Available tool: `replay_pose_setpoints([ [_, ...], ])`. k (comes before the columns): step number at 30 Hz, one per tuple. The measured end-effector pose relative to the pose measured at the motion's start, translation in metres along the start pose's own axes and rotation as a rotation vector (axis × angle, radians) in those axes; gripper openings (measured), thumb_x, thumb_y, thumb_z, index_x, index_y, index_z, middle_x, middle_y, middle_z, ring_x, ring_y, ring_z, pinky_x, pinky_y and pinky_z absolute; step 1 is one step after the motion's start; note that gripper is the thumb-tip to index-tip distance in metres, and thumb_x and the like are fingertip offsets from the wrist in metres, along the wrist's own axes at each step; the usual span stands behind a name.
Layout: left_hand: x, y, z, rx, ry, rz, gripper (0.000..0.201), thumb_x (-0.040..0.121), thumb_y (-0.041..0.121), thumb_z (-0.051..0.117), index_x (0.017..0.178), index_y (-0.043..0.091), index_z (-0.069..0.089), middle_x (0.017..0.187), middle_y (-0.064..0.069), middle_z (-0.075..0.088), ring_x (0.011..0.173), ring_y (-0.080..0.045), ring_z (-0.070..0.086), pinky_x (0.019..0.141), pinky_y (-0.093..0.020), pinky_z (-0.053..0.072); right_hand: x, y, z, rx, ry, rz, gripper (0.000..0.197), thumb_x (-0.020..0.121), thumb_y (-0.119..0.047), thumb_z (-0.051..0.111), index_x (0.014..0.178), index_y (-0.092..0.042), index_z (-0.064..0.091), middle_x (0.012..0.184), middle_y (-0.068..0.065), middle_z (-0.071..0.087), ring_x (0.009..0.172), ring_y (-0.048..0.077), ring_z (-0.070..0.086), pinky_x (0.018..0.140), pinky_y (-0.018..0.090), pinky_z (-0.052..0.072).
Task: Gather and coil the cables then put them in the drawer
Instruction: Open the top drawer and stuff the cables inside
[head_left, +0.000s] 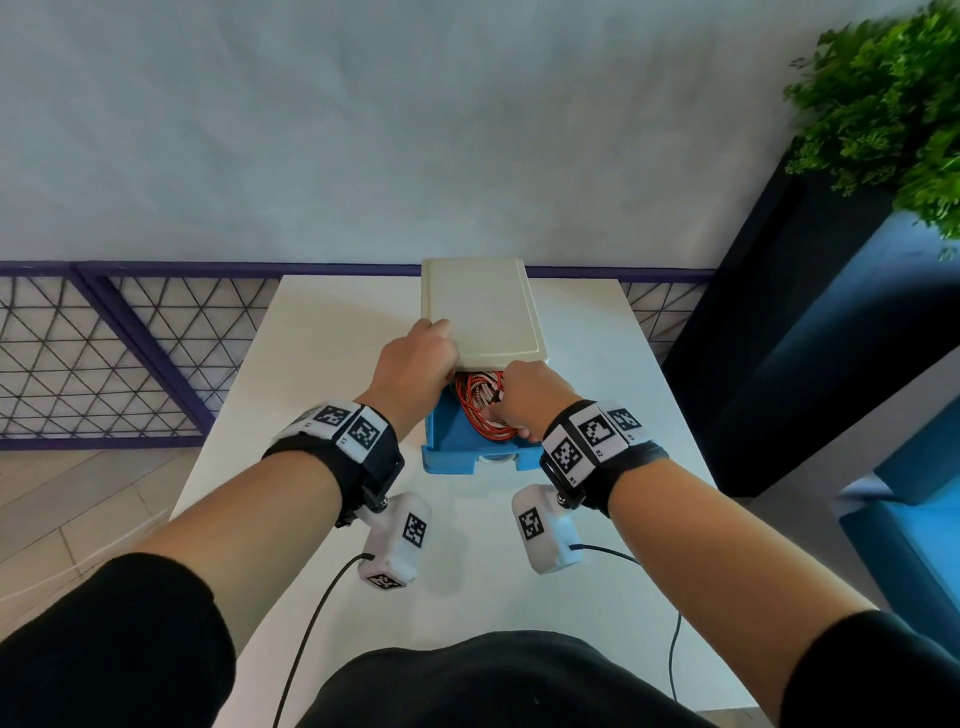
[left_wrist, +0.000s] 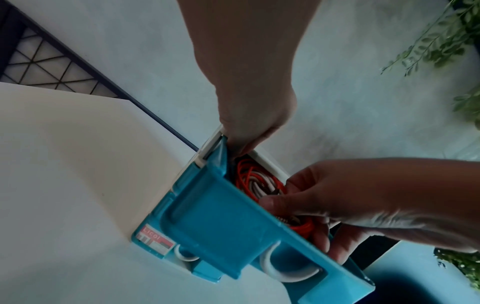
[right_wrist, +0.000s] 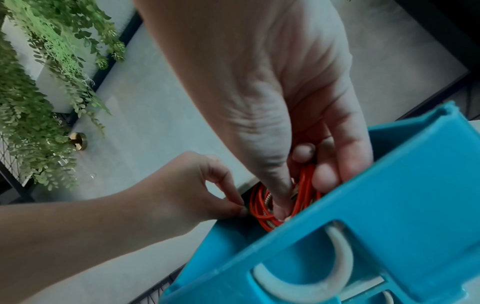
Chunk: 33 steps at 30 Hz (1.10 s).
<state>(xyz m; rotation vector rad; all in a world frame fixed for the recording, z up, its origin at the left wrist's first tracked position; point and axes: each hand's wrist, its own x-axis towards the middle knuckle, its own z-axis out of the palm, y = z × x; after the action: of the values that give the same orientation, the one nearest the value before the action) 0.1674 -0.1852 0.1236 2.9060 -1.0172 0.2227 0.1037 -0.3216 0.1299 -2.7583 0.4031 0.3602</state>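
Head view: the drawer (head_left: 457, 441) stands open at the counter (head_left: 332, 364) centre; the left hand (head_left: 415, 358) braces the cabinet (head_left: 483, 312), fingers apparently curled over its edge. Right wrist view: the right hand (right_wrist: 293, 115) pinches the cables (right_wrist: 262, 203), seating the coil inside the drawer.

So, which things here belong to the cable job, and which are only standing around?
Belong to the job:
- coiled cables, orange and white, in the drawer
- blue drawer, pulled open
- right hand, holding the coil
- left hand, at the cream drawer unit

Just standing around:
- green plant
- white table
- purple mesh railing
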Motion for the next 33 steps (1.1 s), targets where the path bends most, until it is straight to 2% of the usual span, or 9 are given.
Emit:
replay_pose_setpoints([
  [5, -0.002, -0.001, 0.003, -0.096, 0.046, 0.034, 0.008, 0.081, 0.006, 0.058, 0.084, 0.011, 0.054, 0.098, -0.005, 0.048, 0.094, -0.026, 0.049, 0.054, -0.036, 0.039, -0.001, 0.001, 0.002, -0.017, 0.041, 0.003, 0.028, 0.086, -0.031, 0.065, 0.080, -0.009, 0.049, 0.081, 0.010, 0.057, 0.068, 0.025, 0.057, 0.051, 0.026, 0.042],
  [8, -0.008, -0.006, -0.007, -0.277, -0.053, 0.037, 0.045, 0.077, 0.032, 0.070, 0.114, 0.018, 0.048, 0.122, 0.000, 0.048, 0.112, -0.026, 0.047, 0.078, -0.041, 0.049, -0.001, 0.000, 0.004, -0.003, 0.064, -0.024, 0.037, 0.083, -0.033, 0.069, 0.101, -0.004, 0.058, 0.095, 0.015, 0.067, 0.085, 0.031, 0.068, 0.065, 0.032, 0.052],
  [11, -0.017, -0.007, -0.013, -0.267, -0.436, 0.062, 0.118, 0.061, 0.062, 0.073, 0.149, 0.019, 0.008, 0.159, 0.002, 0.006, 0.145, -0.026, 0.005, 0.116, -0.047, 0.019, 0.000, -0.001, 0.005, 0.016, 0.085, -0.028, 0.041, 0.081, -0.033, 0.070, 0.106, -0.002, 0.059, 0.099, 0.016, 0.069, 0.089, 0.032, 0.068, 0.070, 0.034, 0.054],
  [14, -0.021, -0.003, -0.006, -0.165, -0.582, 0.071, 0.141, 0.047, 0.076, 0.070, 0.148, 0.021, -0.011, 0.158, 0.002, -0.020, 0.145, -0.024, -0.021, 0.118, -0.053, -0.003, -0.001, -0.001, 0.006, 0.039, 0.085, -0.022, 0.038, 0.082, -0.031, 0.070, 0.104, -0.001, 0.060, 0.098, 0.017, 0.070, 0.088, 0.032, 0.069, 0.072, 0.035, 0.056],
  [17, -0.019, 0.005, -0.002, -0.185, -0.471, 0.057, 0.132, 0.045, 0.071, 0.074, 0.146, 0.017, 0.009, 0.156, -0.001, 0.004, 0.145, -0.026, -0.004, 0.118, -0.054, 0.002, 0.000, -0.001, 0.006, 0.049, 0.079, -0.012, 0.038, 0.082, -0.030, 0.070, 0.103, 0.000, 0.059, 0.098, 0.018, 0.070, 0.089, 0.032, 0.070, 0.074, 0.038, 0.058],
  [20, -0.016, 0.003, -0.006, -0.190, -0.371, 0.095, 0.118, 0.041, 0.070, 0.077, 0.134, 0.015, 0.031, 0.137, -0.002, 0.032, 0.129, -0.025, 0.029, 0.112, -0.041, 0.024, 0.001, -0.003, 0.006, 0.043, 0.107, -0.011, 0.038, 0.082, -0.031, 0.069, 0.104, -0.002, 0.059, 0.100, 0.017, 0.069, 0.089, 0.031, 0.069, 0.071, 0.034, 0.056],
  [24, -0.014, 0.001, -0.012, -0.210, -0.352, 0.082, 0.102, 0.040, 0.065, 0.080, 0.120, 0.016, 0.040, 0.122, 0.002, 0.040, 0.114, -0.020, 0.039, 0.094, -0.041, 0.045, 0.000, -0.006, 0.005, -0.015, 0.153, -0.038, 0.040, 0.085, -0.032, 0.067, 0.111, -0.004, 0.058, 0.110, 0.014, 0.064, 0.100, 0.030, 0.064, 0.070, 0.031, 0.046],
  [30, -0.011, 0.006, -0.016, -0.167, -0.289, 0.064, 0.082, 0.053, 0.053, 0.082, 0.115, 0.014, 0.046, 0.117, 0.000, 0.043, 0.109, -0.021, 0.042, 0.068, -0.037, 0.044, 0.001, -0.010, -0.003, -0.131, 0.180, -0.065, 0.032, 0.091, -0.029, 0.060, 0.113, -0.005, 0.058, 0.113, 0.013, 0.062, 0.104, 0.030, 0.062, 0.070, 0.031, 0.043],
  [33, -0.008, 0.009, -0.012, -0.120, -0.163, 0.065, 0.065, 0.064, 0.041, 0.079, 0.113, 0.010, 0.049, 0.116, -0.005, 0.048, 0.107, -0.025, 0.047, 0.063, -0.036, 0.040, 0.001, -0.014, -0.015, -0.236, 0.198, -0.099, 0.018, 0.092, -0.013, 0.052, 0.107, -0.007, 0.061, 0.106, 0.011, 0.065, 0.089, 0.029, 0.062, 0.066, 0.031, 0.042],
])
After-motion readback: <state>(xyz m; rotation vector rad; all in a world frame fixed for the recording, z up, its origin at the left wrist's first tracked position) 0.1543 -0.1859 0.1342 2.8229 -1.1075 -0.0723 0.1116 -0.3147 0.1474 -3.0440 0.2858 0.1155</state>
